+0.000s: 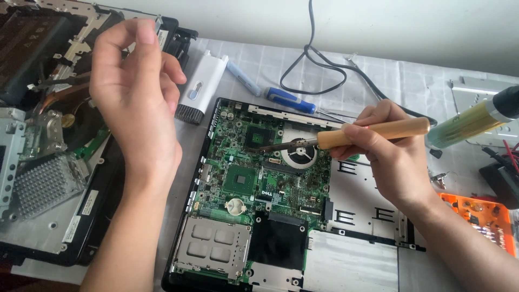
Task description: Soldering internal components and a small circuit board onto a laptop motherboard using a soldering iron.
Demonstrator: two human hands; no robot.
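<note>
Over green motherboard (254,178), wooden-handled soldering iron (351,135), right hand (392,157) gripping

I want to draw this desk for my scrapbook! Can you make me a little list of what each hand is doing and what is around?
Right hand: grips a wooden-handled soldering iron, its metal tip over the board
Left hand: raised above the desk, fingers loosely bent, holding nothing visible
Under the iron: green laptop circuit board in a black case
Behind the board: white cleaning brush with dark bristles, blue pen-shaped tool, black cable
Far left: second opened device with a metal heatsink
Far right: orange tray
</note>
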